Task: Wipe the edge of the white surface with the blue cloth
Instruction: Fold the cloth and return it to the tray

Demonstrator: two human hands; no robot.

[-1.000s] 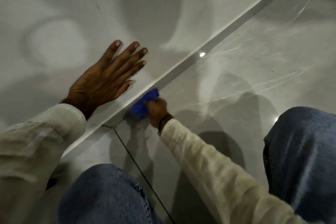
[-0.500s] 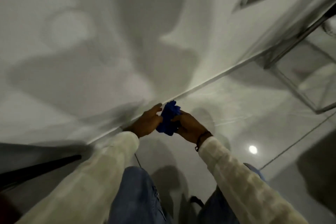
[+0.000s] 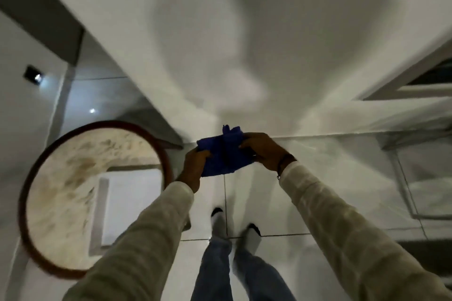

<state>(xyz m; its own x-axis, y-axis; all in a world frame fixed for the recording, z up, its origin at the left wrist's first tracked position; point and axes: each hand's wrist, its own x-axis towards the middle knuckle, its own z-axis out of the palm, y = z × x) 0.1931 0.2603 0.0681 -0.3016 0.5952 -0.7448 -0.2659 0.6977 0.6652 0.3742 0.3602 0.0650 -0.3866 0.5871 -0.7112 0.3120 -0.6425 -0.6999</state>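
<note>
White surface [image 3: 244, 32] fills upper frame, shadowed in patches, lower edge running across mid-frame just behind the cloth. Tiled floor [image 3: 281, 203] below, glossy, dark grout lines crossing near the feet. Round tray-like disc [image 3: 73, 190] at left, dark reddish rim, pale mottled face (partly covered by left sleeve). Cream sleeves [image 3: 342, 227] reaching in from bottom corners, both arms extended forward. Jeans legs [image 3: 217, 271] standing at bottom centre, pale shoes [image 3: 252, 237] with dark toes on the floor. Blue cloth [image 3: 220, 154] held up between both hands, bunched and folded, top corner overlapping the white surface's edge in view; contact with the edge not resolvable (motion blur). Left hand [image 3: 194, 166] closed on cloth's left side, fingers wrapped over it. Right hand [image 3: 261, 151] closed on cloth's right side, fingertips [image 3: 243, 146] pinching the fold. Dark band [image 3: 285, 161] on right wrist.
</note>
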